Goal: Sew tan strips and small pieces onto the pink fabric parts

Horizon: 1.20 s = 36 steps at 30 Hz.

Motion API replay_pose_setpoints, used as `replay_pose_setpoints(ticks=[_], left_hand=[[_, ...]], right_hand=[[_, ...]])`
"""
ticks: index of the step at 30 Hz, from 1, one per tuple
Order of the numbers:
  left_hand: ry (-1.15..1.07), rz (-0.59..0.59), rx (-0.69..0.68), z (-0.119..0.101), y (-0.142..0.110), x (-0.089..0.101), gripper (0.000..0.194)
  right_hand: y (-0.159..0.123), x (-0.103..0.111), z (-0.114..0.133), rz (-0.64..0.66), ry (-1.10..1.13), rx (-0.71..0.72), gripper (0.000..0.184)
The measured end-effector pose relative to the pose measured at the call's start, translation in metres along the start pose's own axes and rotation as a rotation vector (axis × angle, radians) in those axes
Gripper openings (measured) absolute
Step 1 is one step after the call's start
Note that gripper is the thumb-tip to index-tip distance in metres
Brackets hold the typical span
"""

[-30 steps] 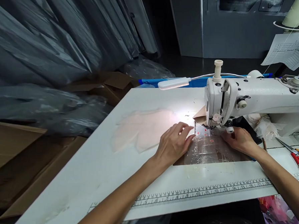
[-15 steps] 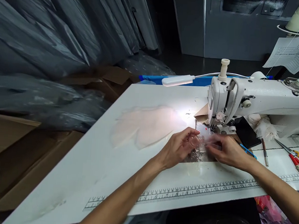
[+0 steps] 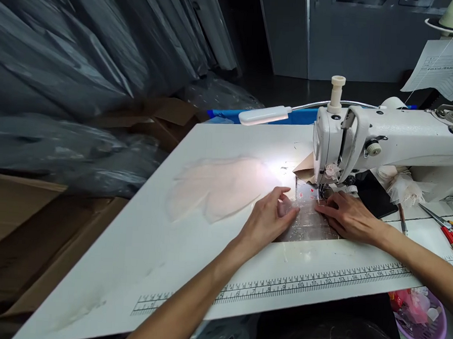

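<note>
My left hand (image 3: 270, 212) rests by the left edge of the sewing machine's metal bed plate (image 3: 307, 224). Its thumb and index finger are apart, and I make out nothing firmly held between them. Close to the needle and presser foot (image 3: 320, 191), my right hand (image 3: 347, 216) lies low over the plate's right side. Its fingers are drawn together; whatever they hold, if anything, is too small or sheer to make out. The white sewing machine (image 3: 368, 136) stands just beyond the hands. Sheer pale pink fabric pieces (image 3: 225, 184) lie flat to the left.
A lamp (image 3: 265, 115) lights the white table (image 3: 131, 255). Right of the machine bed are a dark flat object (image 3: 375, 195), scissors (image 3: 434, 216) and a white tulle bundle (image 3: 407, 189). A printed ruler (image 3: 304, 285) runs along the front edge. A purple basket (image 3: 436, 329) sits below; cardboard boxes (image 3: 55, 251) stand left.
My hands have moved apart over the plate. The right one has shifted right and up beside the presser foot, and the left one's fingers have opened. The view has shifted slightly.
</note>
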<state>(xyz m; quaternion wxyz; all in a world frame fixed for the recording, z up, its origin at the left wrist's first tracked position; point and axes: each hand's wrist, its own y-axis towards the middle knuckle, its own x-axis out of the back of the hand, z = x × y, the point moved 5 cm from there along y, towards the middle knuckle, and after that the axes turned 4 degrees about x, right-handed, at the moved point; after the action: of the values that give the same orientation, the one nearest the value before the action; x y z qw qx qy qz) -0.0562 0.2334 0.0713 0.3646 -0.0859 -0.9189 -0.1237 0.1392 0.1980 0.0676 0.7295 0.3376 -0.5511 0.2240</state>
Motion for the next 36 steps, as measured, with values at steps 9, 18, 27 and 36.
replay_pose_setpoints(ticks=[9,18,27,36], left_hand=[[0.076,0.409,-0.637,-0.026,-0.016,-0.013,0.013],[-0.047,0.305,-0.656,-0.033,-0.014,-0.005,0.019],[0.073,0.239,-0.873,-0.036,-0.023,-0.021,0.017],[0.0,0.174,-0.801,-0.037,-0.018,-0.005,0.012]], right_hand=[[-0.001,-0.008,-0.02,-0.093,0.139,-0.117,0.034],[-0.001,-0.004,-0.012,-0.06,0.188,-0.131,0.036],[-0.003,-0.002,-0.009,-0.034,0.121,-0.103,0.036],[-0.001,-0.003,-0.004,-0.026,0.05,-0.107,0.037]])
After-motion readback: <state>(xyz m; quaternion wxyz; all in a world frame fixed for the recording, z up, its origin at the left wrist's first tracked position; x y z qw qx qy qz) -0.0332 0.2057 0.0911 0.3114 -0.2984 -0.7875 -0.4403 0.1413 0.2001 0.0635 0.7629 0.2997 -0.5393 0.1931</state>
